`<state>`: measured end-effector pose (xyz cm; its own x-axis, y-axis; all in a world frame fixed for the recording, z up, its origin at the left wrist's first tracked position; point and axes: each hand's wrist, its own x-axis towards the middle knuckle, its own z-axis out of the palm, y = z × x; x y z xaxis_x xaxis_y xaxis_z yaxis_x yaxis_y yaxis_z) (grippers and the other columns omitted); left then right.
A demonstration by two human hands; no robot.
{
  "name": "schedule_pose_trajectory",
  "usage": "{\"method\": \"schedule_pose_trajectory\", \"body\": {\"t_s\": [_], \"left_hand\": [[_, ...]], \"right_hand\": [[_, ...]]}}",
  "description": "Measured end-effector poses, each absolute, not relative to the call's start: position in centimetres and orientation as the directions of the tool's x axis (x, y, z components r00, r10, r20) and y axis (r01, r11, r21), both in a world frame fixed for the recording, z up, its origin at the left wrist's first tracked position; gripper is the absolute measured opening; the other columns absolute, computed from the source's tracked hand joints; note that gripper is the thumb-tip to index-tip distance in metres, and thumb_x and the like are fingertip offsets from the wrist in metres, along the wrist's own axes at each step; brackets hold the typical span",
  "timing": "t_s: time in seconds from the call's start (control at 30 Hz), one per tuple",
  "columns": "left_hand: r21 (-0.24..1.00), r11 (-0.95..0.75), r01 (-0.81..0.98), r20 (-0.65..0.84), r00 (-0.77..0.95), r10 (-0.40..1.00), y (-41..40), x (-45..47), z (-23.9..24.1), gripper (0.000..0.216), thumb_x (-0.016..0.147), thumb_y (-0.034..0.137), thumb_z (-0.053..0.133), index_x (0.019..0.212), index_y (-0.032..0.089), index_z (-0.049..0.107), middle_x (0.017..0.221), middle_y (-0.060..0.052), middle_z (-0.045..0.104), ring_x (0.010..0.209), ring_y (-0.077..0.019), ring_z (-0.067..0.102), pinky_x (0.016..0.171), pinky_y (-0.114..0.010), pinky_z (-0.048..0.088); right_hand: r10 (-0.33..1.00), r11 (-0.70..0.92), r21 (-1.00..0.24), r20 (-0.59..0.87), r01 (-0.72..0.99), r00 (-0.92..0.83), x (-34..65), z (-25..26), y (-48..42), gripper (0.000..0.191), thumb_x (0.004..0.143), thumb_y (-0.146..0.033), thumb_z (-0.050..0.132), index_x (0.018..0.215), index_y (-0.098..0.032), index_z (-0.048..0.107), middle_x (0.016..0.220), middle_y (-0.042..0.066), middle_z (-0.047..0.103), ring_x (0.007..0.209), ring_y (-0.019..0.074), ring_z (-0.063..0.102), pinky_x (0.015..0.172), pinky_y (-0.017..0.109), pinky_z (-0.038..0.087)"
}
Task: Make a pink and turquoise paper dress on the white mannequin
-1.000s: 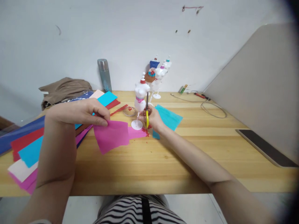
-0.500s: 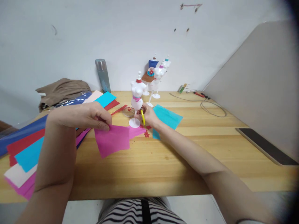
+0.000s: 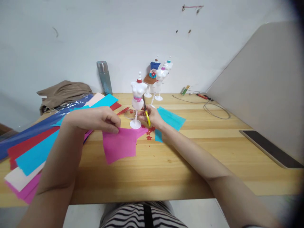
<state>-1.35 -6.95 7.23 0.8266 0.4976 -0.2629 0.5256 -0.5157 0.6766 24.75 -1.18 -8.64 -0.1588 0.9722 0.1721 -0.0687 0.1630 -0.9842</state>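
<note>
My left hand (image 3: 111,120) pinches the top edge of a magenta piece of cloth (image 3: 120,145), which hangs above the wooden table. My right hand (image 3: 152,117) is closed on yellow-handled scissors (image 3: 147,117), their dark blades pointing up beside a small white mannequin (image 3: 139,90). This mannequin stands upright on a round base and has a red neck band and a pink waist band. A narrow magenta strip (image 3: 142,130) reaches right from the cloth, below the base. Small red flower cut-outs (image 3: 148,138) lie by my right wrist, near a turquoise cloth sheet (image 3: 172,119).
Behind stand several more mannequins, one in a blue top (image 3: 155,65) and brown skirt. Coloured sheets (image 3: 38,153) spread at the left, near a brown cloth bundle (image 3: 64,95) and a flask (image 3: 104,77). A phone-like dark slab (image 3: 270,148) and a cable (image 3: 215,110) lie right.
My left hand and the magenta cloth have shifted right and slightly down. The scissors' blades now show, pointing up beside the front mannequin, which appears slightly further left.
</note>
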Motion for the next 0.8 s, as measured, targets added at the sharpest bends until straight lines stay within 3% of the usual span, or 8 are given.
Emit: {"method": "schedule_pose_trajectory", "body": {"t_s": [0.23, 0.4, 0.6, 0.8], "left_hand": [[0.788, -0.374, 0.489, -0.226, 0.795, 0.563, -5.7, 0.4, 5.4, 0.028, 0.082, 0.040, 0.069, 0.069, 0.015, 0.065, 0.063, 0.001, 0.056, 0.059, -0.0109, 0.050, 0.054, -0.021, 0.036], [0.831, -0.303, 0.466, -0.224, 0.780, 0.584, -5.7, 1.6, 4.8, 0.028, 0.080, 0.039, 0.071, 0.066, 0.016, 0.063, 0.061, 0.002, 0.052, 0.056, -0.0096, 0.046, 0.053, -0.022, 0.033], [0.869, -0.267, 0.416, -0.165, 0.753, 0.637, -6.5, 3.1, 4.3, 0.028, 0.082, 0.035, 0.071, 0.065, 0.015, 0.061, 0.064, 0.001, 0.053, 0.056, -0.0091, 0.045, 0.052, -0.022, 0.033], [0.881, -0.285, 0.377, -0.127, 0.770, 0.625, -5.9, 3.4, 3.3, 0.030, 0.083, 0.039, 0.072, 0.068, 0.014, 0.064, 0.067, 0.000, 0.054, 0.060, -0.0098, 0.046, 0.051, -0.021, 0.034]], "right_hand": [[0.990, 0.122, -0.984, 0.130, -0.133, -0.056, 28.1, -8.3, -2.8, 0.054, 0.053, -0.036, 0.090, 0.093, -0.025, 0.055, 0.074, -0.004, 0.068, 0.050, 0.0088, 0.051, 0.046, 0.024, 0.040], [0.962, 0.192, -0.960, 0.226, -0.205, -0.153, 27.9, -5.2, -5.4, 0.054, 0.062, -0.048, 0.088, 0.097, -0.025, 0.054, 0.078, 0.001, 0.074, 0.051, 0.0106, 0.055, 0.046, 0.025, 0.043], [0.917, 0.191, -0.979, 0.203, -0.069, -0.344, 26.4, -2.2, -7.8, 0.051, 0.064, -0.045, 0.091, 0.095, -0.025, 0.055, 0.068, -0.005, 0.064, 0.047, 0.0079, 0.047, 0.044, 0.024, 0.038], [0.939, 0.206, -0.978, 0.186, 0.038, -0.288, 26.3, -1.4, -8.6, 0.046, 0.058, -0.034, 0.093, 0.087, -0.024, 0.059, 0.057, -0.010, 0.048, 0.049, 0.0081, 0.043, 0.048, 0.025, 0.038]]}}
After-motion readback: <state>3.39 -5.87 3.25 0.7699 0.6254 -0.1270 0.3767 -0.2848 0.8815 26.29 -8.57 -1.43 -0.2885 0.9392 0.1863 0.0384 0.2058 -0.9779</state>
